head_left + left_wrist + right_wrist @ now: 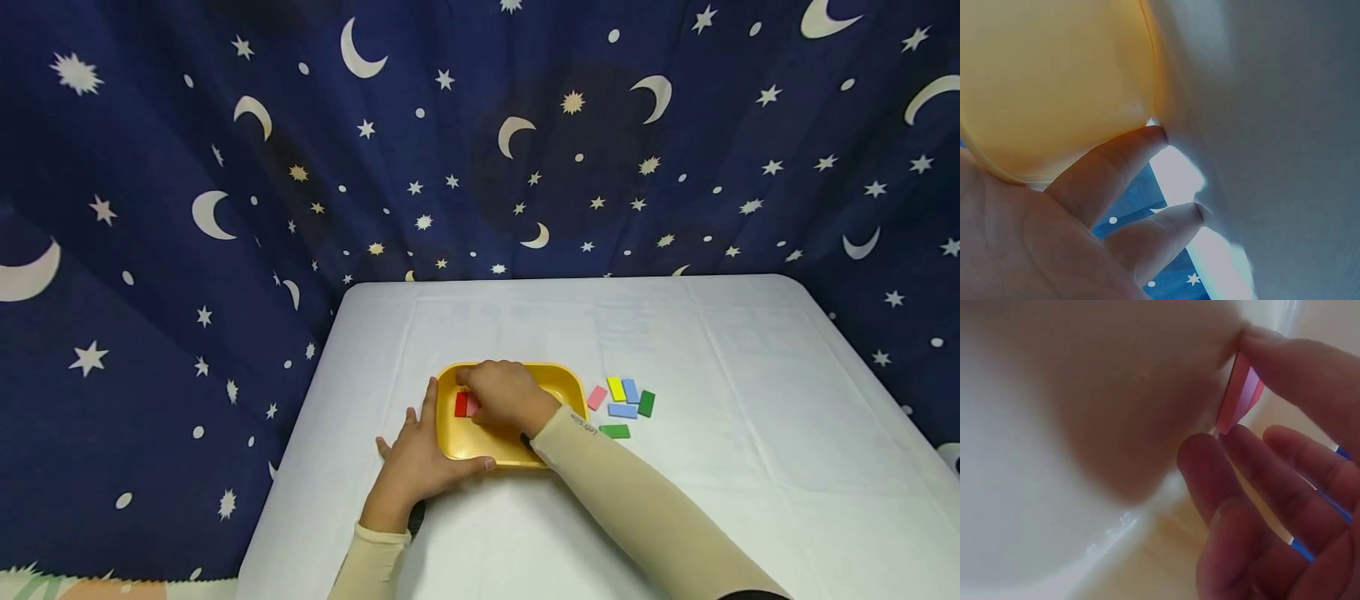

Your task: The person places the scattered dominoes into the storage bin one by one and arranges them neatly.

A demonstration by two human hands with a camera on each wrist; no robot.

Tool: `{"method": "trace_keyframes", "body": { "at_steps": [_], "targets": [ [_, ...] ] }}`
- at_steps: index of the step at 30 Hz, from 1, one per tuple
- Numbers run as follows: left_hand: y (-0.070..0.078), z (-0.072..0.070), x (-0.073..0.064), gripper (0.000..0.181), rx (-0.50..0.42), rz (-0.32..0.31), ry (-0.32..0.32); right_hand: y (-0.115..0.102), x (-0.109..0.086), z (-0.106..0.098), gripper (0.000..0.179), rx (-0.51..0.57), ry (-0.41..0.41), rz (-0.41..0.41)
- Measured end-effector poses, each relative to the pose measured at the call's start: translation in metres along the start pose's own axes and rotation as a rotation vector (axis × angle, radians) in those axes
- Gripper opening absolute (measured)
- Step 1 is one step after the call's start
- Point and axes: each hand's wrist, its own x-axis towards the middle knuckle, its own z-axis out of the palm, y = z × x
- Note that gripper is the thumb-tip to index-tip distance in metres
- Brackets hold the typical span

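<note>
A yellow tray [480, 446] sits on the white table. At its left side my left hand [415, 468] rests with fingers spread, the thumb along the front rim; the left wrist view shows the fingers against the tray's outer wall. My right hand [512, 397] reaches down into the tray and pinches a pink block [1238, 394] between thumb and fingertips. Right beside that block, inside the tray, stands a red block [461, 405]. Part of the tray's floor is hidden under the right hand and forearm.
Right of the tray lie several loose blocks: a pink one [597, 397], a yellow one [616, 388], blue ones [622, 411] and green ones [646, 404]. The white table [750, 433] ends at a dark blue curtain [450, 225] with moons and stars.
</note>
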Motion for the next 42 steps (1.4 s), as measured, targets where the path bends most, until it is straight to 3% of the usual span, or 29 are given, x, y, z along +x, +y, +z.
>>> {"method": "trace_keyframes", "body": {
  "at_steps": [27,42],
  "targets": [
    [0.004,-0.001,-0.003,0.154,-0.031,-0.006,-0.001,-0.003,-0.004,-0.004,0.039,-0.013,-0.019,0.034],
    [0.002,0.001,-0.004,0.152,-0.01,-0.004,-0.006,-0.005,-0.021,-0.02,0.054,-0.085,0.047,0.059]
  ]
}}
